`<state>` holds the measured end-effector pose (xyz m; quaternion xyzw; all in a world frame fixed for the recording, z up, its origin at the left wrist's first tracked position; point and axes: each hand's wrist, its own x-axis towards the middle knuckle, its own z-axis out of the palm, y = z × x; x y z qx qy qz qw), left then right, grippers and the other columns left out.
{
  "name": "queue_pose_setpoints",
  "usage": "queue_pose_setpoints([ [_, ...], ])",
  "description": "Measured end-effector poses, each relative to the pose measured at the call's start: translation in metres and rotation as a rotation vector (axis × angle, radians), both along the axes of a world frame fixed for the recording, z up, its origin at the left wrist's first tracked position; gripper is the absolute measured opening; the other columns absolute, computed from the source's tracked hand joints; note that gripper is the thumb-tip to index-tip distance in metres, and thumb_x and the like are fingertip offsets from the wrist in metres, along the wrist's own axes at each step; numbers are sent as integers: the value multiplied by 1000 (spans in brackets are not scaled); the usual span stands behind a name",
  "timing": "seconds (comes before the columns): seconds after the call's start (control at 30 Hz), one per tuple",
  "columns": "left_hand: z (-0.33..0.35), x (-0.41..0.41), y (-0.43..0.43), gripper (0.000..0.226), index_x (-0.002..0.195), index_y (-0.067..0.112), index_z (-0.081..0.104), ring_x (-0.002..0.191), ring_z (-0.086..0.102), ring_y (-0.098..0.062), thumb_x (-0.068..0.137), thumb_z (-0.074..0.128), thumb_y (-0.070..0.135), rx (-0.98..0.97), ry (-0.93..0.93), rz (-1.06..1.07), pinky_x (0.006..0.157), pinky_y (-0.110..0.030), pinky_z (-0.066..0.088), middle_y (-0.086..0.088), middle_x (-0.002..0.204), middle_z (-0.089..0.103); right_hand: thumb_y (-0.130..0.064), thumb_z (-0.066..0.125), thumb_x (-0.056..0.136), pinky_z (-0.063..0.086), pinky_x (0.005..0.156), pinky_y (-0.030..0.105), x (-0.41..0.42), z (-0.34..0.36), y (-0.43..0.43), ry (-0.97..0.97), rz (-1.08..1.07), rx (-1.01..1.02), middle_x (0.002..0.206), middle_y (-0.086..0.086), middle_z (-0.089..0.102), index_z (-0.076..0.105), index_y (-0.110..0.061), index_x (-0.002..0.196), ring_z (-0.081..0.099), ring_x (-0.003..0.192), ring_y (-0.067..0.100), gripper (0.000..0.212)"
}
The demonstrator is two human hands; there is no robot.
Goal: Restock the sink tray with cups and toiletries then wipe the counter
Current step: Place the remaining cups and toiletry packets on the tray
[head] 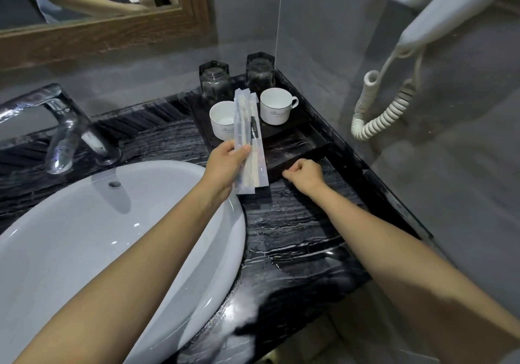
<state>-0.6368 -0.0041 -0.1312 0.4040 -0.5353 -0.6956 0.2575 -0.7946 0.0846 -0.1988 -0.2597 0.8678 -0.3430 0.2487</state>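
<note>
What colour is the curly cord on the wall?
The curly cord is cream-white, seen in the head view.

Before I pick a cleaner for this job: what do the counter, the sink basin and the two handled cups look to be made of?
Counter: polished black stone, probably marble, given the white veining and glossy reflections.
Sink basin: glazed white ceramic, smooth with bright highlights.
Handled cups and: white glazed porcelain, it seems, with a thin dark rim line and printed script.

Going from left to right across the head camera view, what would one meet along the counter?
Faucet → sink basin → left hand holding the wrapped toothbrush packets → right hand at the tray edge → coiled hairdryer cord.
</note>
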Motion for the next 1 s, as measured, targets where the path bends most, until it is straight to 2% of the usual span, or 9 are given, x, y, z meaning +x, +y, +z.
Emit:
queue_pose_setpoints([
  [0.13,-5,-5,15,18,105,7,62,79,64,-17,91,56,15,8,0,-23,77,-31,54,-3,87,68,-17,70,78,35,67,20,1,-4,16,23,22,-10,68,-2,56,58,-11,70,54,73,14,16],
  [0.23,-7,-8,22,10,96,10,63,81,60,-20,90,56,14,-4,-9,-26,82,-35,50,-5,85,65,-19,71,77,35,66,20,1,-5,25,37,29,-1,60,-10,51,62,-11,72,54,71,14,13],
  [0.37,-9,-11,30,9,91,13,64,76,63,-14,90,56,15,-10,-9,-28,70,-25,53,-1,83,67,-22,72,76,37,66,21,2,-4,32,40,33,8,62,-10,54,63,-13,69,54,70,13,14],
  [0.5,-10,-11,36,14,98,10,66,75,65,-12,91,56,15,12,-1,-39,66,-23,53,-1,85,69,-22,72,76,38,66,22,5,-2,38,30,29,9,63,-10,54,53,-20,58,55,71,13,26],
  [0.6,-11,-10,40,14,97,10,67,73,66,-12,91,55,14,48,-2,-36,63,-22,54,-1,84,69,-24,71,78,39,68,22,7,-1,45,25,41,18,67,-8,56,56,-18,63,55,73,13,22],
  [0.7,-11,-8,43,13,91,12,67,77,66,-17,91,55,14,83,-13,-30,68,-28,54,-4,88,69,-26,69,80,38,64,22,8,-2,51,43,55,22,68,-9,55,59,-16,70,54,71,12,17],
  [0.83,-12,-6,47,18,103,8,66,80,67,-16,91,54,13,117,-13,-22,62,-24,55,-5,93,70,-27,67,83,38,61,22,10,-1,56,42,65,24,65,-10,52,63,-11,78,55,73,15,17],
  [0.9,-12,-5,49,19,105,8,66,79,67,-15,91,54,12,134,-4,-13,58,-21,55,-4,92,70,-29,66,85,40,68,23,13,2,58,59,81,53,73,-5,57,66,-7,89,59,82,20,23],
  [1.0,-12,-3,50,19,105,8,67,77,68,-14,91,54,11,176,1,16,57,-21,55,-4,91,71,-33,59,89,43,69,27,22,15,63,285,47,51,95,5,63,62,-9,98,61,92,24,26],
])
